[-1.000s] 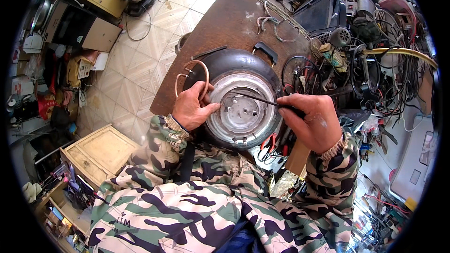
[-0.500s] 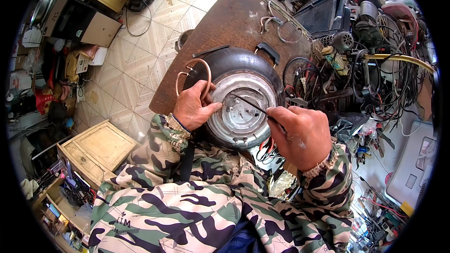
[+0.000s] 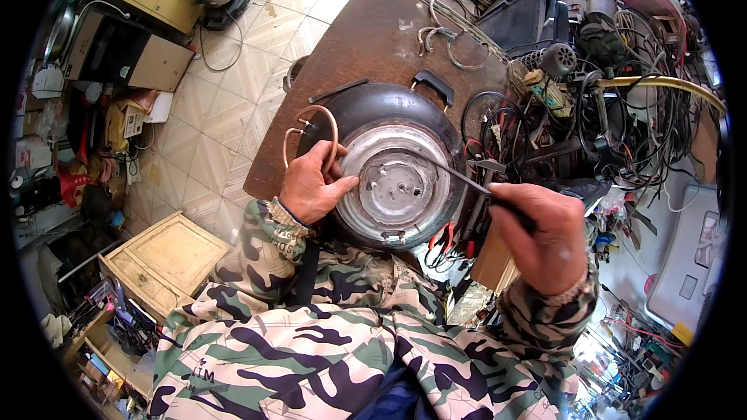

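Observation:
A round dark pot [image 3: 362, 105] lies upside down before me, its silvery ringed metal underside [image 3: 373, 210] facing up. Studs and small fittings stick out of that underside. My left hand [image 3: 311, 187] is closed around a bent copper-coloured tube [image 3: 335, 134] at the pot's left edge, its thumb resting by the metal rim. In my right hand [image 3: 548, 233], to the right of the pot, is a screwdriver [image 3: 455, 174] with a thin dark shaft. The shaft points left across the underside, its tip near the upper part; whether the tip touches the metal cannot be told. My fist mostly hides the handle.
A brown worktop [image 3: 342, 54] carries a dark handle [image 3: 434, 85], a flat dark strip [image 3: 338, 90] and loose curved metal pieces [image 3: 436, 35]. Cables and parts [image 3: 607, 109] crowd the right side. Red-handled pliers [image 3: 443, 239] lie beside the pot. A wooden cabinet [image 3: 167, 257] stands at left.
My right hand has pulled back to the right with the screwdriver, and its tip has shifted right over the underside. My left hand keeps its hold on the copper-coloured tube.

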A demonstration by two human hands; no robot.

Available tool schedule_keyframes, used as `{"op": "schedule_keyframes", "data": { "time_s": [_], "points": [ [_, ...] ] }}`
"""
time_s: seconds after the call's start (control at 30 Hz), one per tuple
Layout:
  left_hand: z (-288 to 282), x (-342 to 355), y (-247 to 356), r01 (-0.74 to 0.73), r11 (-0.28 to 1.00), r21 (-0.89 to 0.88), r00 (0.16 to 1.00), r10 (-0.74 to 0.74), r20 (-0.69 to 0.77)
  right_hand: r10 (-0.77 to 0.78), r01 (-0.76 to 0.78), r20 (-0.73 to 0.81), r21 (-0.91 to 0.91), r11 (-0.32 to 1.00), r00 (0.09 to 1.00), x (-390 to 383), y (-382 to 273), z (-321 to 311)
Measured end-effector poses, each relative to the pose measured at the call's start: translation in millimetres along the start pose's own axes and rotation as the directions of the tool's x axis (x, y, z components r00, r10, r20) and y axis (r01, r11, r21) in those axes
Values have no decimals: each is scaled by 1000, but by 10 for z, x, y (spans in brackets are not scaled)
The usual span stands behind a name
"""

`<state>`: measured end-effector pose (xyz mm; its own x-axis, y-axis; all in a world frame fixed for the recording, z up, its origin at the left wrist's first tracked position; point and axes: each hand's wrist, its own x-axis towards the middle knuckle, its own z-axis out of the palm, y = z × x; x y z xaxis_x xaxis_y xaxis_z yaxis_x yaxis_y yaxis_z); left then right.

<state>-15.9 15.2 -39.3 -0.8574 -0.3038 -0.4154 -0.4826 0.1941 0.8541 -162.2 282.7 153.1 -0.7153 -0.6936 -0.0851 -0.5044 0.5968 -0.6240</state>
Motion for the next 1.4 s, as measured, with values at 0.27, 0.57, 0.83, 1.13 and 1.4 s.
{"op": "schedule_keyframes", "data": {
  "time_s": [0.27, 0.57, 0.83, 1.13, 1.4],
  "points": [
    [17, -17, 38, 16, 1000, -22, 1000, -16, 20, 526, -449, -46, 462, 765, 849, -955, 511, 342],
    [11, 13, -55, -23, 1000, -11, 999, 24, 24, 513, -391, -41, 597, 701, 857, -1015, 562, 684],
    [-6, 10, -21, -38, 999, -12, 999, 38, 8, 513, -393, 0, 643, 658, 859, -847, 816, 714],
    [-386, -536, 738, -215, 943, -253, 976, 197, -95, 808, -541, -204, 649, 534, 553, -2005, 1832, 1824],
    [-56, -680, 1286, -393, 855, -339, 604, 518, 606, 574, -287, -81, 804, 521, 815, -1354, 452, 1320]
  ]
}}
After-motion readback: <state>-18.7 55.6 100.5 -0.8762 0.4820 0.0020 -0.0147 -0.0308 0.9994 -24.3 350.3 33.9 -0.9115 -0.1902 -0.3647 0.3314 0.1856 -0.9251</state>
